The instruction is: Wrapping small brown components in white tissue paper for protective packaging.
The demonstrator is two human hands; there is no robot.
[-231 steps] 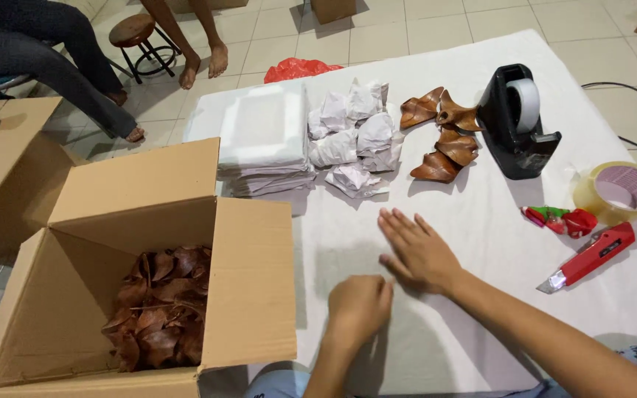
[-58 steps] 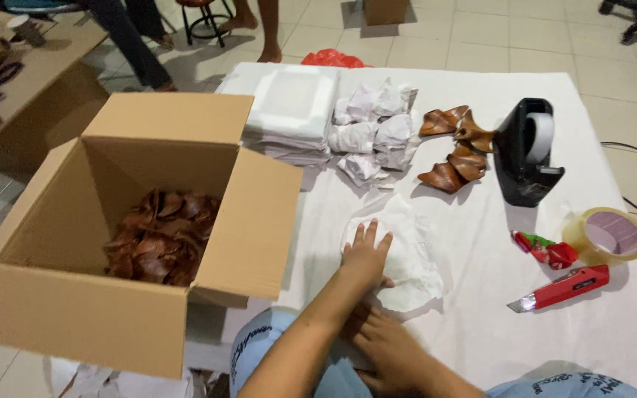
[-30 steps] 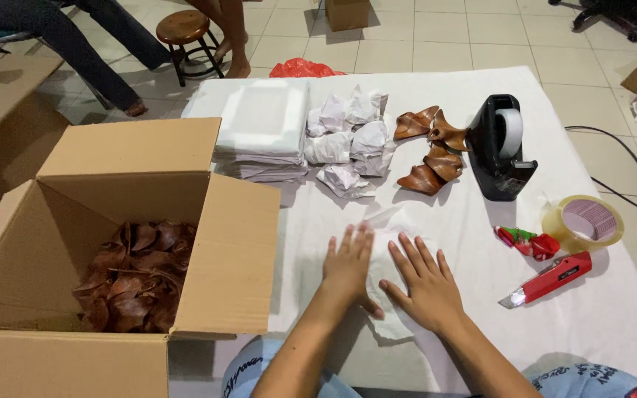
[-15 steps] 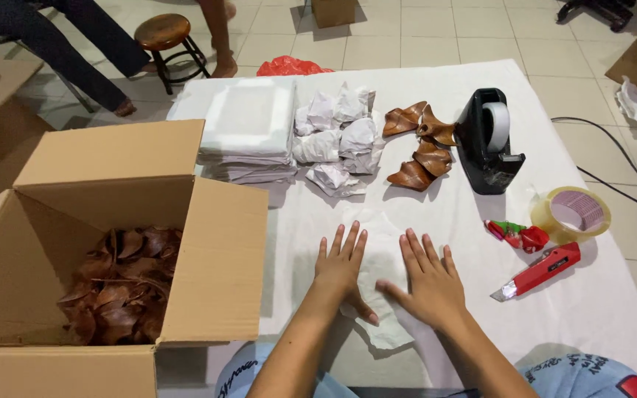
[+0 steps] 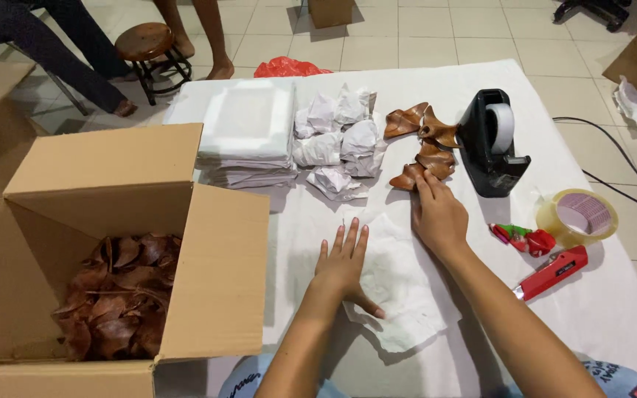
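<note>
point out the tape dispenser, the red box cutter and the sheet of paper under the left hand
tape dispenser [image 5: 489, 158]: head view, on its black body below the roll.
red box cutter [image 5: 552, 272]: head view, middle of its red handle.
sheet of paper [image 5: 399, 295]: head view, bare crumpled part right of the left hand [image 5: 342, 265].

Paper: lay on the table, under my left hand.
Right hand: reached the leaves, left of the dispenser.
Box: stood left.
</note>
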